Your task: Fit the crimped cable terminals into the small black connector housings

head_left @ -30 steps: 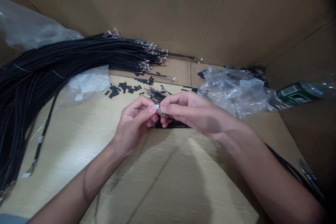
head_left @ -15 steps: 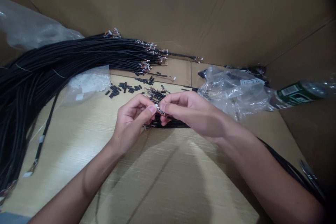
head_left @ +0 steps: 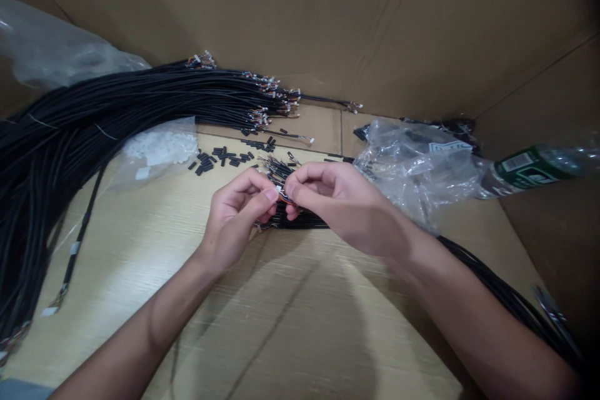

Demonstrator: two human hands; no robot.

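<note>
Between the fingertips of both hands is a small white connector with thin coloured wires. My left hand pinches the connector from the left, thumb against forefinger. From the other side, my right hand is closed on the wires by the connector, its thumb and forefinger pressed together. Under and behind the hands lies a bundle of black cables with bare-looking wire ends pointing left. Short black tubes are scattered on the board just beyond my left hand.
A thick bundle of black cables with white connectors curves along the left and back. A bag of white connectors lies beside it. At right are a crumpled clear bag, a green-labelled bottle and metal scissors-like handles. Cardboard walls stand around.
My right hand and forearm have shifted slightly, showing more of the black cables at right. Both hands stay pinched at the connector, and fewer of its wires show.
</note>
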